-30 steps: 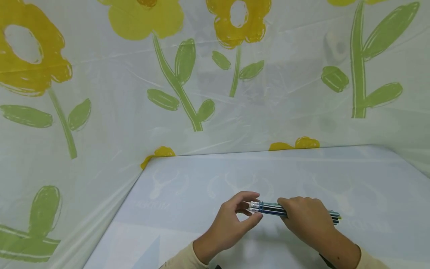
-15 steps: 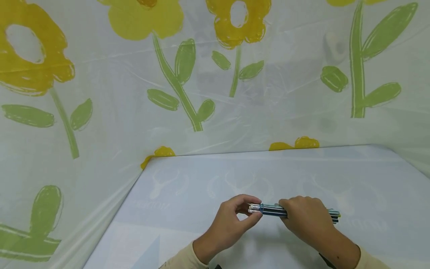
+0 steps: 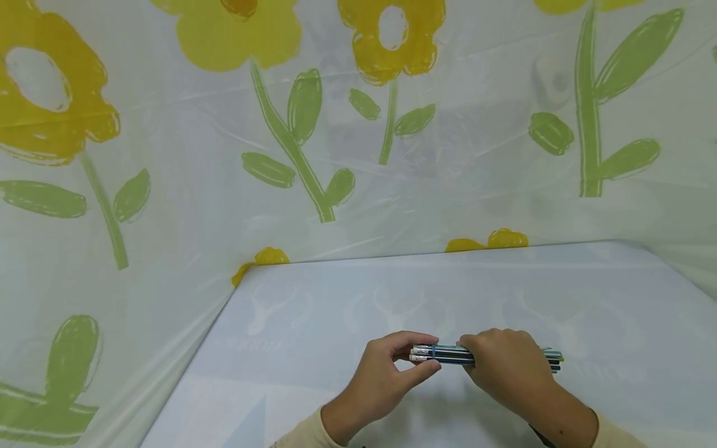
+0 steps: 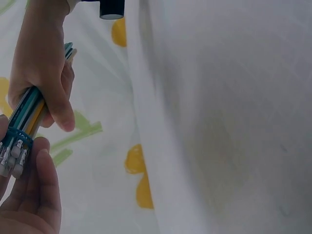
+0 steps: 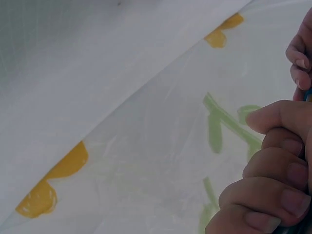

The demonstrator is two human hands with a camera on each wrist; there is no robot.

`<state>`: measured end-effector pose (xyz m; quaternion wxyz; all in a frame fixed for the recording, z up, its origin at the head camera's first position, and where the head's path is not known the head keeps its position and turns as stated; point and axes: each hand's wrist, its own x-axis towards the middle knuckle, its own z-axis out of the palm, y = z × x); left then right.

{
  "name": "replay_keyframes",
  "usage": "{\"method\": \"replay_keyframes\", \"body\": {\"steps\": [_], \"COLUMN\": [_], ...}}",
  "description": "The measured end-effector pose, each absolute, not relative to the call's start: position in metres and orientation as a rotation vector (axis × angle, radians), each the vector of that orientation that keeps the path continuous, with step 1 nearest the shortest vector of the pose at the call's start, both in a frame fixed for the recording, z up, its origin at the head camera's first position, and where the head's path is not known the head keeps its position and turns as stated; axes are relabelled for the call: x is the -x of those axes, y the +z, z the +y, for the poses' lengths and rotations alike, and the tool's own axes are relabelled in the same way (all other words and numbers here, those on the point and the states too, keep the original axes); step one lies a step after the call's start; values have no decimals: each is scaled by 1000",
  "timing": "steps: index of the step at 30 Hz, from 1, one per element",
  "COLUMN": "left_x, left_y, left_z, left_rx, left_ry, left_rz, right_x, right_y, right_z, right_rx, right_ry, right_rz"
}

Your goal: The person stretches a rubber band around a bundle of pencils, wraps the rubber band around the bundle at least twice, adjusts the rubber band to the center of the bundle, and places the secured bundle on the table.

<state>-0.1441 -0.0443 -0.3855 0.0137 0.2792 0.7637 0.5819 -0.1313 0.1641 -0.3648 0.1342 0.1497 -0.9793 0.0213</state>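
Pencils [image 3: 456, 355], one bundle, dark, teal and one yellow: held over the table [image 3: 313, 305], running through the right hand, out at both sides. Right hand [image 3: 506, 362]: closed in a fist round the middle of the bundle. Left hand [image 3: 376, 376]: thumb and fingers curled, pinching the eraser end, at the band. Band [image 3: 433, 351], blue, one: round the pencils, between the left hand's fingertips. Erasers [image 4: 17, 170], white: within the left hand's grasp. Curtain [image 3: 196, 137], flowered: beyond both hands.
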Motion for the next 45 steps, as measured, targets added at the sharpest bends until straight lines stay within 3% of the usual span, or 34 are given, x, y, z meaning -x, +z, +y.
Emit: {"method": "replay_keyframes", "body": {"steps": [10,32,45], "left_x": [142,137,137], "left_y": [-390,-385,-386], "left_z": [-42,-39,-40], "left_rx": [-1029,-1001,-1213], "left_ry": [1799,1825,1627], "left_rz": [2456,2385,2589], "right_x": [129,125,127], "right_y": [-366,-366,-367], "right_z": [166,157,157], "right_rx": [-473,-462,-473], "right_ry": [56,34,27], "right_rz": [-2797,-2848,-2835]}}
